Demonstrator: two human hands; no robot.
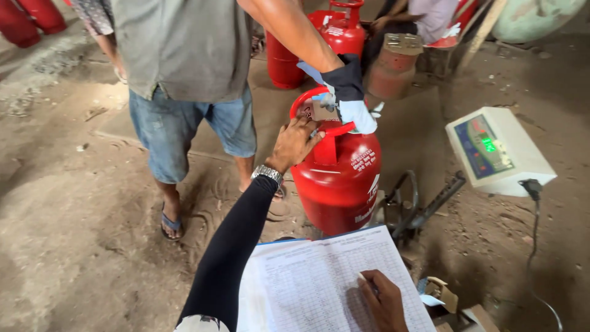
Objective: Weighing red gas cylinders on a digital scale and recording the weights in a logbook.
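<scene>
A co-worker [184,67] in a grey shirt and denim shorts stands just beyond the person's left hand, feet in sandals on the dirt floor [74,246], and reaches a gloved hand [347,92] down onto the top ring of the red gas cylinder [338,178]. That cylinder stands upright directly ahead of both of the person's hands, beyond the top edge of the ledger, apparently on a weighing platform whose dark metal frame [418,209] shows to the right of the cylinder's base. The open ledger [319,283], a large book of ruled tables, lies nearest the person, under the right hand. A white scale display unit [498,150] with a lit green readout sits well to the right of the hands, a cable hanging from its lower corner. More red cylinders [341,34] stand farther off, behind the near one, and another person sits beside them. The left hand [295,142], on a black-sleeved arm, rests with fingers spread against the cylinder's top ring, touching it just beside the co-worker's glove, not closed around it. The right hand [382,301] lies on the ledger page, fingers curled together; whether it holds a pen I cannot tell. A metal wristwatch [267,174] sits on the left wrist.
</scene>
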